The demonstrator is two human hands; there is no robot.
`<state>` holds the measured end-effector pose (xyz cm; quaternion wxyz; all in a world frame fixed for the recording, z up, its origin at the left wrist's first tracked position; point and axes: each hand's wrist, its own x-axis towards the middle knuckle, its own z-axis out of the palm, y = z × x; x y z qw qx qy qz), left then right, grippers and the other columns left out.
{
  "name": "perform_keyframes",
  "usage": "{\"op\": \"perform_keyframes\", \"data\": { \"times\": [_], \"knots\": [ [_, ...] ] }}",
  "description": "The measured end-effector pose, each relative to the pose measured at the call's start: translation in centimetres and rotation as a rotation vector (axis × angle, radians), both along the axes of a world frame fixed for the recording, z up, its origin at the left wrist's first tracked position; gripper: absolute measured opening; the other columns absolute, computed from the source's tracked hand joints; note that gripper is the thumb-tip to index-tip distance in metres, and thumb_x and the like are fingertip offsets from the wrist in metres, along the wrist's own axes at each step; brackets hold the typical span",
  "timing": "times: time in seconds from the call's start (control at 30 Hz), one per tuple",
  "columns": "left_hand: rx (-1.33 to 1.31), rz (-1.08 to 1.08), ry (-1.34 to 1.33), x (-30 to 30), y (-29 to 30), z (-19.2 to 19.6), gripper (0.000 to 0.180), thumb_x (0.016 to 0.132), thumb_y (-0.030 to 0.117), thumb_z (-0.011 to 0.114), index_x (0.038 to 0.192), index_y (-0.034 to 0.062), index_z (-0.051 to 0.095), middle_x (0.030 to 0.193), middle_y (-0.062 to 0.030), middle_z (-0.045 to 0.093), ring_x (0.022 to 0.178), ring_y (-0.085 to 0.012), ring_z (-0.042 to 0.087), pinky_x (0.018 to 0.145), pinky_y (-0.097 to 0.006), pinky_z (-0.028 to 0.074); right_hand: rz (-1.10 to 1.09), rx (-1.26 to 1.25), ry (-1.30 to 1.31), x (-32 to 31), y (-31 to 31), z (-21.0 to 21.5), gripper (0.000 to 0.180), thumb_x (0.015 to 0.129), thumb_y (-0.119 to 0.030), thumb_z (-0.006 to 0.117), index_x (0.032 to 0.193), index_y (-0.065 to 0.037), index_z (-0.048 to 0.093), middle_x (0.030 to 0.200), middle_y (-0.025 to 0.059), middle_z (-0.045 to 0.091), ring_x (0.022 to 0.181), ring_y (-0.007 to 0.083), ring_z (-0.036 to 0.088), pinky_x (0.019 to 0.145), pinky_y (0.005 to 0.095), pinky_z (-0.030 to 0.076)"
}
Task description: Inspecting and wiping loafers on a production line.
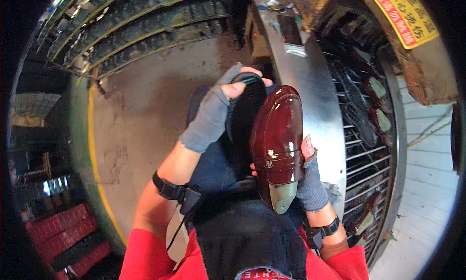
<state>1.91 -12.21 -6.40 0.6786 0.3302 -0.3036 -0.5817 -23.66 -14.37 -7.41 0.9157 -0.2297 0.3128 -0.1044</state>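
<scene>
My left hand (208, 112), in a grey fingerless glove, is closed around a black shoe sole (251, 98). The sole's ridged face shows, and its lower part blends into dark clothing. Beside it on the right, a glossy burgundy loafer (279, 129) points toe away from me, with a strap and small metal ornament across it. A greenish shoe last (283, 196) fills the loafer and shows at its heel end. My right hand (310, 180), gloved the same way, grips the loafer by its heel half, thumb on the right side. Shoe and sole are held over my lap.
A metal bench (315, 103) runs along my right. Beyond it, a rack of metal rods (366, 158) carries black soles (357, 93) and burgundy shoes on lasts (371, 212). Above hangs a yellow-and-red warning sign (405, 13). Loaded shelves (141, 30) stand far left, red trays (60, 226) lower left.
</scene>
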Motion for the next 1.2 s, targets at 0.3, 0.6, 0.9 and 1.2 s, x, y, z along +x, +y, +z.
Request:
{"op": "perform_keyframes", "data": {
  "times": [0.3,0.6,0.9,1.2],
  "knots": [
    [0.006,-0.043,-0.201,0.5,2.8,0.4,0.077,0.111,0.064,0.025,0.155,0.0038,0.048,0.139,-0.0187,0.066,0.114,-0.0209,0.067,0.101,-0.036,0.056,-0.017,-0.06,-0.114,2.7,1.8,-2.4,0.068,0.107,-0.057,0.055,0.147,-0.003,0.054,0.135,0.0158,0.069,0.113,0.0274,0.073,0.097,0.0423,0.063],
    [0.016,-0.072,-0.231,0.0,2.4,0.9,0.082,0.11,0.068,0.025,0.155,0.0034,0.047,0.137,-0.0183,0.065,0.114,-0.0224,0.067,0.102,-0.038,0.055,-0.022,-0.074,-0.042,2.8,1.3,-1.2,0.082,0.098,-0.062,0.065,0.149,0.0,0.051,0.136,0.0175,0.068,0.115,0.0287,0.073,0.1,0.0431,0.061],
    [-0.015,-0.123,-0.378,-0.7,4.9,4.0,0.095,0.081,0.032,0.091,0.157,0.0073,0.041,0.137,-0.0156,0.065,0.118,-0.023,0.067,0.106,-0.039,0.053,0.068,-0.068,0.127,2.0,1.8,0.1,0.1,0.085,-0.066,0.074,0.156,-0.004,0.043,0.144,0.0208,0.06,0.123,0.0361,0.067,0.105,0.0502,0.059],
    [0.039,-0.097,-0.841,-0.5,7.2,5.4,0.084,0.083,0.022,0.087,0.153,0.0056,0.044,0.142,-0.0174,0.066,0.121,-0.0252,0.069,0.109,-0.04,0.052,0.166,-0.13,0.036,1.3,2.8,-0.4,0.097,0.084,-0.073,0.069,0.145,0.0,0.054,0.131,0.0207,0.067,0.113,0.0301,0.071,0.098,0.0433,0.06]
  ]
}}
